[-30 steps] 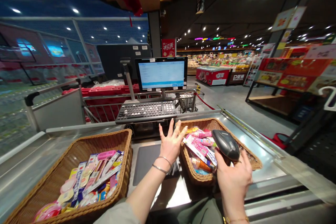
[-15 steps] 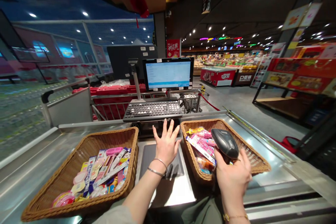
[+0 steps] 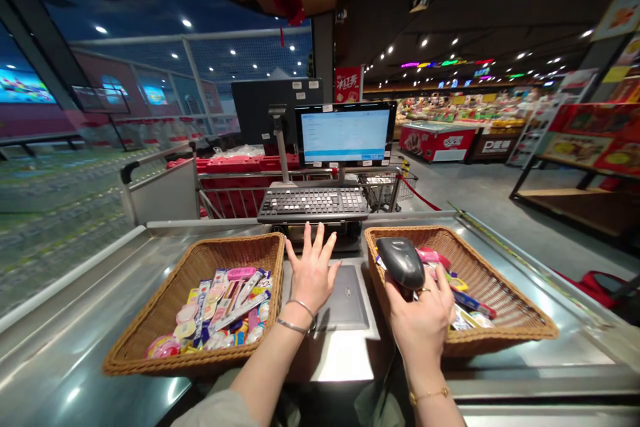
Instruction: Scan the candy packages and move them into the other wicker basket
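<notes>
My right hand (image 3: 425, 307) is closed around a black barcode scanner (image 3: 400, 261), its head over the left side of the right wicker basket (image 3: 520, 320). Pink, yellow and blue packaged goods (image 3: 470, 303) lie in that basket, partly hidden by the scanner and hand. My left hand (image 3: 313, 273) is spread open with nothing in it, over the counter between the baskets, just in front of the black keyboard (image 3: 313, 203). To its left is another wicker basket (image 3: 145, 327) holding several small packets and sweets (image 3: 225, 310).
Behind the keyboard stands a lit monitor (image 3: 345, 135). A grey flat panel (image 3: 345, 297) is set in the metal counter (image 3: 65, 347) between the baskets. Beyond are a shopping cart (image 3: 387, 190), a red freezer chest (image 3: 437, 141) and a shelf of boxed goods (image 3: 585, 147).
The view has swung left, so the surroundings sit further right. My right hand and the scanner have moved left relative to the right basket, uncovering more of its goods. My left hand remains spread.
</notes>
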Demonstrator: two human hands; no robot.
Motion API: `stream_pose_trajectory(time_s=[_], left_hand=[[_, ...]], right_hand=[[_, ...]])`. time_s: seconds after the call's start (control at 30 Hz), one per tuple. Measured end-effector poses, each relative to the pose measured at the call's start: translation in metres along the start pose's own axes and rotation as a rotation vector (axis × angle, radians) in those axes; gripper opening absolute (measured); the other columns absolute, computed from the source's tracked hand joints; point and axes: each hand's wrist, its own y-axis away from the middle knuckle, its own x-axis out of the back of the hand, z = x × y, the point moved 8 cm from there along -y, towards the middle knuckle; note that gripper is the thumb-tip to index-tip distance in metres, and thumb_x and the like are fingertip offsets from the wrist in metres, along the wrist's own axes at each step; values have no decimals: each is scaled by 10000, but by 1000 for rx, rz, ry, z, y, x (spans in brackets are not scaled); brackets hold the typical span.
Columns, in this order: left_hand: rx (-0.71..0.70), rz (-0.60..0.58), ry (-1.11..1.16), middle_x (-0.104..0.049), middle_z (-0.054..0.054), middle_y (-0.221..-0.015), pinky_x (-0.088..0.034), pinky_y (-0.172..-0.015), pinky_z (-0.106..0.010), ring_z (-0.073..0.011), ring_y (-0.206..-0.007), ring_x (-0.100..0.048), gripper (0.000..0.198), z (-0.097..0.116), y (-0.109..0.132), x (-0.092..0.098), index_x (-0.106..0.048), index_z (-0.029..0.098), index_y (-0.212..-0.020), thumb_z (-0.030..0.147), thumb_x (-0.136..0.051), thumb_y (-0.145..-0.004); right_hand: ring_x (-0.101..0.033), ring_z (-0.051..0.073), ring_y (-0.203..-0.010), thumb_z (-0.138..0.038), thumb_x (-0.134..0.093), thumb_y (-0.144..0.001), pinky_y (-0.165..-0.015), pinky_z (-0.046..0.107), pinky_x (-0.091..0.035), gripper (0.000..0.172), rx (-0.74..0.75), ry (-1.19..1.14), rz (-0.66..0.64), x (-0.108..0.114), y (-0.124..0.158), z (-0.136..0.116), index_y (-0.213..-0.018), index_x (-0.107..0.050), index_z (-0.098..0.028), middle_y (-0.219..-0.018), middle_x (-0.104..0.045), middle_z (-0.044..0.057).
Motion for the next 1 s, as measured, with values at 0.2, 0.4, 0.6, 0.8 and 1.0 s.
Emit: stream_pose_trajectory(time_s=[0.2, 0.4, 0.6, 0.8, 1.0], left_hand=[[73, -20, -40, -274, -70, -1593, -16, -1133, -738, -353, -1492, -153, 572, -36, 11, 7, -433, 270, -1454, 450, -519, -918], [138, -43, -71, -279, -90, -1592, -48, -1123, -752, -363, -1490, -157, 579, -70, 25, 12, -432, 253, -1453, 430, -533, -911], [181, -62, -106, -300, -104, -1585, -58, -1123, -751, -363, -1489, -159, 579, -102, 39, 15, -423, 243, -1459, 405, -528, -913], [238, -76, -137, -304, -112, -1586, -68, -1115, -760, -367, -1487, -166, 576, -142, 55, 17, -445, 239, -1441, 379, -558, -894], [335, -134, -170, -338, -132, -1568, -81, -1111, -764, -399, -1469, -208, 541, -183, 69, 24, -498, 216, -1405, 378, -556, -892]], right_hand=[[-430, 359, -1326, -461, -605, -823, -1106, 565, -251, 448, 125, -23, -65, -23, 16, -35, -1118, -683, -133, -1238, -655, 154], [-388, 352, -1358, -420, -577, -832, -1098, 593, -237, 401, 179, -71, -158, -49, 31, -63, -1134, -668, -171, -1266, -645, 138], [-368, 356, -1373, -394, -581, -825, -1090, 626, -219, 318, 232, -84, -217, -70, 44, -85, -1038, -683, -182, -1270, -644, 131], [-350, 352, -1386, -378, -605, -807, -1088, 653, -195, 230, 260, -100, -285, -92, 53, -104, -922, -685, -194, -1295, -633, 113], [-342, 330, -1397, -385, -623, -804, -1111, 633, -161, 197, 296, -117, -322, -107, 59, -123, -855, -673, -202, -1316, -625, 81]])
